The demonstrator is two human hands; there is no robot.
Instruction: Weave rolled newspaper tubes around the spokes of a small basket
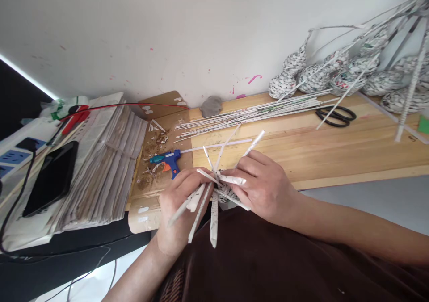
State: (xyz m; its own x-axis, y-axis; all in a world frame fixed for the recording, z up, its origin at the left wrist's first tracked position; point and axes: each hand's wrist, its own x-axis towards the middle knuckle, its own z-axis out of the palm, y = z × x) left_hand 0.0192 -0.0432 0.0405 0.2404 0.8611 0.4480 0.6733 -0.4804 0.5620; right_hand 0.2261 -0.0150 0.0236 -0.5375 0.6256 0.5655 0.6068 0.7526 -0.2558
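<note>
A small woven paper piece (228, 194) is held between my two hands, with several rolled paper tubes fanning out from its top. My left hand (182, 201) has its fingers wrapped round the left side of the piece, and some tubes cross over its back. On the other side, the fingers of my right hand (263, 186) are bent and pinch the piece and a white tube (233, 180). One tube (214, 221) points down toward the brown clothing. Most of the woven body is hidden by the hands and the tubes.
A blue glue gun (171, 161) lies on cardboard at the left, beside stacked paper (107, 159) and a black phone (52, 179). Long paper tubes (244, 113), black scissors (346, 116) and a grey lump (211, 106) lie behind. Woven gourd shapes (284, 78) stand at the back right.
</note>
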